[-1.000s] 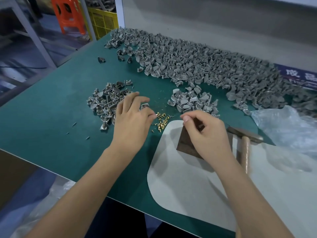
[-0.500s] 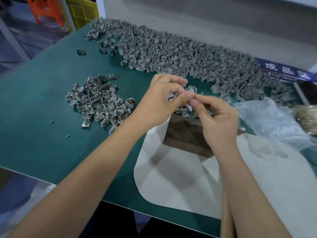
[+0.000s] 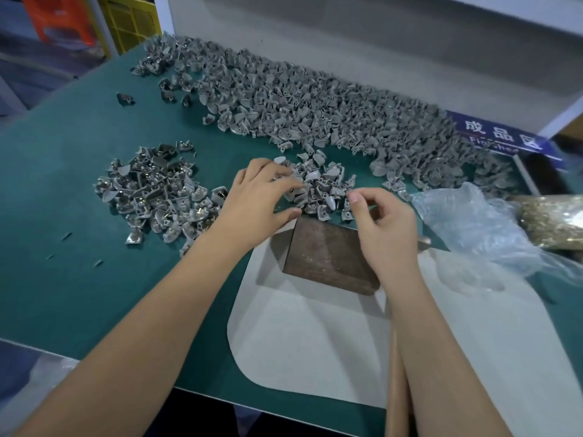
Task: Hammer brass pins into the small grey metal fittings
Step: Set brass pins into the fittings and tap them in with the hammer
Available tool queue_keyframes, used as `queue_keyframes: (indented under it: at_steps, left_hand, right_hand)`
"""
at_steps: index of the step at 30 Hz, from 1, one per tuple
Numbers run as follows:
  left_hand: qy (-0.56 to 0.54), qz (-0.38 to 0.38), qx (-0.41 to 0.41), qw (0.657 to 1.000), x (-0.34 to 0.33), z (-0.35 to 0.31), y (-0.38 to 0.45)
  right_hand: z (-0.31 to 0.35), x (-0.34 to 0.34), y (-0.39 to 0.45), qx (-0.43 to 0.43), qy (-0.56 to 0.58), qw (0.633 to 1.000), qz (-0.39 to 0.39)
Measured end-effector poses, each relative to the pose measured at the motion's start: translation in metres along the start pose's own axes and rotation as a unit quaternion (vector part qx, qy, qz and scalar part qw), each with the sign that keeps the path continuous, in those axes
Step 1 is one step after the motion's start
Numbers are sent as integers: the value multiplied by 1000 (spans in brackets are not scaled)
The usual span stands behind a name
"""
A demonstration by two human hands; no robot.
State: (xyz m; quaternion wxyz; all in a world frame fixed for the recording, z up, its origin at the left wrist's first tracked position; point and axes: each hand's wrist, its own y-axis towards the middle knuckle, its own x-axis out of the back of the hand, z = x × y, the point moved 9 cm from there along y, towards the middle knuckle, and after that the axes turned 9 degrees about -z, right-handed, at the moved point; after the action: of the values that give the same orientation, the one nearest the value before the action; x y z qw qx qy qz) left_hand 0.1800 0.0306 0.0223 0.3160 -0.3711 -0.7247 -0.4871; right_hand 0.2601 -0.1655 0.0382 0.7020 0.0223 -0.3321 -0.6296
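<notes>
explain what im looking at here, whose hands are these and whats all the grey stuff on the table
There is no machine here. A person wears a camera on the head, so this one picture looks down at their own two bare hands. The left hand reaches with spread fingers into a small heap of grey fittings. The right hand has curled fingers pinched together near that heap; whether they hold a pin is too small to tell. Below the hands sits a dark brown block on a pale mat, over a green table. A long pile of fittings lies at the back, a separate pile with brass glints at the left. A clear plastic bag and a bag of brass pins lie at the right.
</notes>
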Motion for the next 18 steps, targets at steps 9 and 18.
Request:
queue_keyframes:
  at_steps: [9,18]
  left_hand:
    - [-26,3,19,999,-10,-1,-2]
    - [-17,-52,-8,998,4,-7,2]
  right_hand:
    - [0,-1,-1,-6,-16,1000,5]
    - [5,-3,-3,23,-26,999,20]
